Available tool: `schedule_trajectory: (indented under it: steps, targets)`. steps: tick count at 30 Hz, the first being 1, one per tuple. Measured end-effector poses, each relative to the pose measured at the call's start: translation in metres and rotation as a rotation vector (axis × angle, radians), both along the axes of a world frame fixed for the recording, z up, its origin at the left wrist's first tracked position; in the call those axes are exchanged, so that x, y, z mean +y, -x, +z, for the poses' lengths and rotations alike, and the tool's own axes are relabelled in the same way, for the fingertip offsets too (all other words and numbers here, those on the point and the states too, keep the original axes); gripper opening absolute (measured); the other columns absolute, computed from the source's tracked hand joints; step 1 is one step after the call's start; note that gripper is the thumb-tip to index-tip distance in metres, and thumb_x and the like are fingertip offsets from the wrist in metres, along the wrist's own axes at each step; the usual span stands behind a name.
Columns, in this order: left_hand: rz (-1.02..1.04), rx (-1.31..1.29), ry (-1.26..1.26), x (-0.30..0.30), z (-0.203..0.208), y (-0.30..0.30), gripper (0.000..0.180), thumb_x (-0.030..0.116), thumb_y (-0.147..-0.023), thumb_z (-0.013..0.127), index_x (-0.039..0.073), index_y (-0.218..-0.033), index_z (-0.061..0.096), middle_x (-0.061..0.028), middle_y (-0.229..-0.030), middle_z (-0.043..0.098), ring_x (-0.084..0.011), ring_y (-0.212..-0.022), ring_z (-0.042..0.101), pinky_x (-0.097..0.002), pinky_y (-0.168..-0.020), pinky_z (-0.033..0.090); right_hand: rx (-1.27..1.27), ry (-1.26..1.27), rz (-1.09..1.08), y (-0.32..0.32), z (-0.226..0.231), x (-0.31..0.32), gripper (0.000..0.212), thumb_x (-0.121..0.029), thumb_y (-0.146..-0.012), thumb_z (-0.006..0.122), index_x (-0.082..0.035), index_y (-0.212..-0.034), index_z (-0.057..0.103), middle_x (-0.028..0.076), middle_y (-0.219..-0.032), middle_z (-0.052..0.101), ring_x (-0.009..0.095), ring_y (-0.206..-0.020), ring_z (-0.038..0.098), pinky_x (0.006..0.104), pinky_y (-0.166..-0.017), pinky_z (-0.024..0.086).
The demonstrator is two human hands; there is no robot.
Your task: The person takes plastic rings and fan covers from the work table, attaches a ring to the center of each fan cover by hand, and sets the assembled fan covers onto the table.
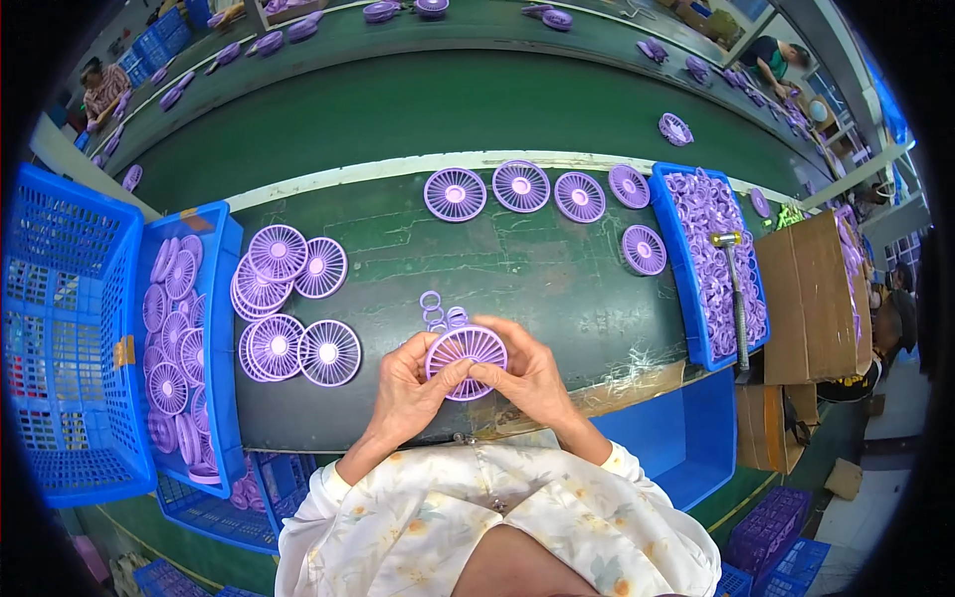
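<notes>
A dark green tabletop [517, 269] carries the work area. On its left part lie overlapping piles of purple round grilles [284, 303]. A row of four purple grilles [537, 189] lies along the far edge, with a single grille [644, 249] to the right, nearer. A few small purple rings [434, 307] lie at the centre. At left, a blue tray [221, 328] holds more grilles, beside a blue mesh crate [60, 328]. At right, a blue bin [672, 259] holds small purple parts, a hammer [734, 289] lying across it. A cardboard box [811, 298] stands further right.
</notes>
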State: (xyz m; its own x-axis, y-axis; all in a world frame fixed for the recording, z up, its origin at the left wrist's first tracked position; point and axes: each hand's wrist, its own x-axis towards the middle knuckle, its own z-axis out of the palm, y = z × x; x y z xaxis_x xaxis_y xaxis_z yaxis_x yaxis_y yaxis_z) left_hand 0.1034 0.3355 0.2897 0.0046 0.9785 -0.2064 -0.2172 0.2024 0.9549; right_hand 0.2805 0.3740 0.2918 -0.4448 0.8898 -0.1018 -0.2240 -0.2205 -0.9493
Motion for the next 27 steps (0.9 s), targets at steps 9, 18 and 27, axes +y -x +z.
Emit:
schedule_trajectory:
  steps: [9,18,27]
  targets:
    - [0.051,0.144,-0.21,0.01,0.001,-0.006,0.042,0.009,-0.087,0.075,-0.001,-0.123,0.056,-0.0135,-0.118,0.067,-0.0185,-0.109,0.065,-0.0323,-0.094,0.052,-0.302,-0.22,-0.08,-0.025,0.002,0.022,0.023,-0.008,-0.09,0.072,-0.001,-0.111,0.066,0.001,-0.097,0.07,0.007,-0.087,0.063,0.0252,-0.077,0.053]
    - [0.335,0.879,-0.307,-0.006,0.003,0.06,0.036,0.005,-0.083,0.072,0.002,-0.117,0.062,-0.0162,-0.109,0.068,-0.0313,-0.097,0.066,-0.0375,-0.084,0.052,-1.04,-0.891,-0.477,-0.045,-0.016,0.071,0.029,-0.008,-0.081,0.074,-0.005,-0.108,0.065,0.012,-0.107,0.066,0.034,-0.1,0.061,0.0415,-0.089,0.049]
    - [0.291,1.051,-0.378,-0.006,0.007,0.065,0.032,0.002,-0.08,0.073,0.0,-0.11,0.063,-0.0161,-0.112,0.068,-0.0347,-0.106,0.063,-0.0409,-0.093,0.049,-0.876,-0.85,-0.086,0.056,-0.015,0.064,0.017,-0.018,-0.08,0.076,-0.004,-0.087,0.07,0.012,-0.092,0.06,0.031,-0.09,0.059,0.0424,-0.078,0.05]
